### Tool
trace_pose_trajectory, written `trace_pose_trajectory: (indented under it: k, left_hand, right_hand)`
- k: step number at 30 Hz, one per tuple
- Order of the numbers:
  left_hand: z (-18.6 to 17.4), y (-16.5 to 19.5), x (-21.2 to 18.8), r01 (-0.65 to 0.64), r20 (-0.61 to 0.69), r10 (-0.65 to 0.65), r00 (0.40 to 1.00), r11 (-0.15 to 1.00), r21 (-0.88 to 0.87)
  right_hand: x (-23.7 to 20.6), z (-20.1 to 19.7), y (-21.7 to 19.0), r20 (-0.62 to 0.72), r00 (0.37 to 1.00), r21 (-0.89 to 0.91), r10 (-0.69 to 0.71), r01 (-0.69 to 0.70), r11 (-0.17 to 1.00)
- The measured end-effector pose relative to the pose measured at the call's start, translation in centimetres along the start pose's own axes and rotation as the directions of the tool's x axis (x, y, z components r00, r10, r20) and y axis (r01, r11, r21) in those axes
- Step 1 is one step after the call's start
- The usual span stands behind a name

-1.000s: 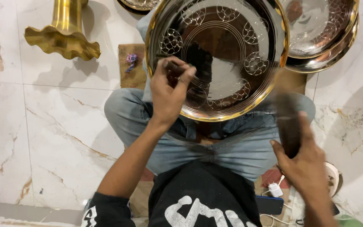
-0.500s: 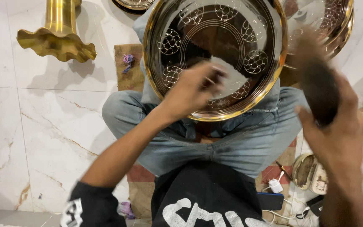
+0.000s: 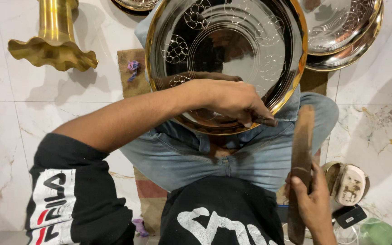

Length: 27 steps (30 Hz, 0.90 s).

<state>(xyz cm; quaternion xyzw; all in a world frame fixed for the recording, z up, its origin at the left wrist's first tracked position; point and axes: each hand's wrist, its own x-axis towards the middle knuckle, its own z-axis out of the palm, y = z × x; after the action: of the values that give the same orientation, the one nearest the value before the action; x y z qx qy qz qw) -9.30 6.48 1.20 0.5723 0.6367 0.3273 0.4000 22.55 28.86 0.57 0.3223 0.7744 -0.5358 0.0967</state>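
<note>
while the person sits cross-legged on the marble floor (image 3: 37, 131), a large round plate (image 3: 227, 50) with a gold rim and engraved circle patterns rests tilted on the lap, its lower edge against the jeans (image 3: 182, 154). the left hand (image 3: 232, 100) reaches across the plate's lower rim, fingers (image 3: 250, 119) closed tight around a small dark tool (image 3: 267, 121) whose tip sits at the rim near the plate's lower right edge. the right hand (image 3: 311, 204) is low at the right, beside the knee, fingers wrapped firmly round the lower part of a long dark wooden stick (image 3: 301, 154); the stick stands nearly upright, its top end just beside the plate's right rim and close to the tool, though whether they touch cannot be told.

at the far right edge of the floor more shiny plates (image 3: 345, 31) lie stacked, partly behind the big plate. toward the far left corner a brass stand (image 3: 53, 43) with a wavy flared foot lies on the marble. a brown mat (image 3: 130, 72) with a bit of purple thread on it lies just left of the big plate. near the right hand, on the floor, a small pale block (image 3: 350, 183) sits in a round holder, with a dark little box (image 3: 349, 215) just below it.
</note>
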Motion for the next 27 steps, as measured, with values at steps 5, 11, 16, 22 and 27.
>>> trace_pose_trajectory:
  k: [5,11,16,22,27]
  left_hand:
    - [-0.4,0.0,0.0,-0.014,0.028,0.014,1.0,1.0,-0.01]
    - [0.3,-0.4,-1.1,-0.174,-0.185,0.174,0.967,0.985,0.013]
    - [1.9,-0.1,-3.3,-0.105,-0.446,0.121,0.887,0.993,0.059]
    - [4.4,3.1,-5.5,0.119,-0.859,-0.183,0.477,0.982,-0.143]
    - [9.3,6.1,-4.4,0.097,-0.861,-0.509,-0.015,0.856,-0.508]
  right_hand:
    - [-0.7,1.2,-2.0,0.039,0.94,0.236,-0.339,0.321,0.917]
    - [0.6,1.2,-4.4,0.175,0.965,0.131,-0.196,0.174,0.976]
    - [2.9,-0.4,-6.8,0.098,0.953,0.272,-0.286,0.251,0.929]
    - [6.9,-4.3,-12.2,0.306,0.933,-0.449,0.19,-0.035,0.893]
    - [7.8,-2.4,-16.4,0.273,0.89,-0.607,-0.366,0.454,0.652]
